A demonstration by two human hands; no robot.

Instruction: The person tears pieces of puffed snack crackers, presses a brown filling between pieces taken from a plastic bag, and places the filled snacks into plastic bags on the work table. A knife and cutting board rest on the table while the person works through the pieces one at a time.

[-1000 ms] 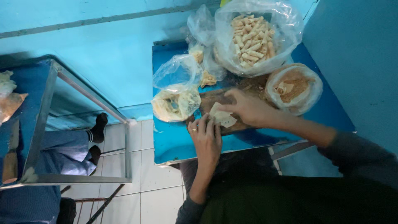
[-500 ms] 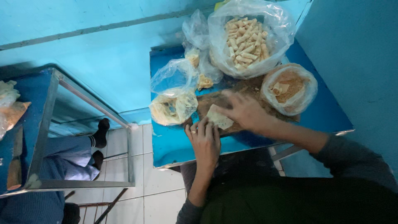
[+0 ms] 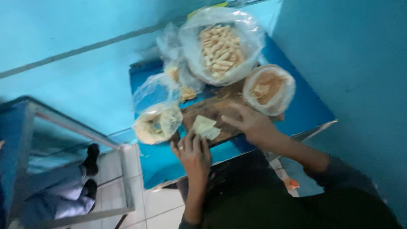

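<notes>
The wrapper (image 3: 204, 126), a pale, thin, folded sheet, lay on the brown board (image 3: 216, 111) at the front of the blue table (image 3: 159, 163). The left hand (image 3: 191, 153) rested at the wrapper's near edge, fingers loosely curled, fingertips touching the sheet; a closed grip was not visible. The right hand (image 3: 250, 124) lay flat on the board just right of the wrapper, fingers spread and extended toward it, holding nothing.

Handling, as judged: the wrapper looked light, soft and limp, and liable to tear or crease. It would be best pinched at an edge or corner with the fingertips, while the other hand pressed the sheet flat.

Around the board stood a large clear bag of pale rolls (image 3: 220, 48), a round bowl in plastic (image 3: 269, 89) with brownish filling, and a smaller bag (image 3: 157, 124) of pale sheets to the left. Another person's legs (image 3: 63, 191) showed under a glass-topped stand (image 3: 63, 135).
</notes>
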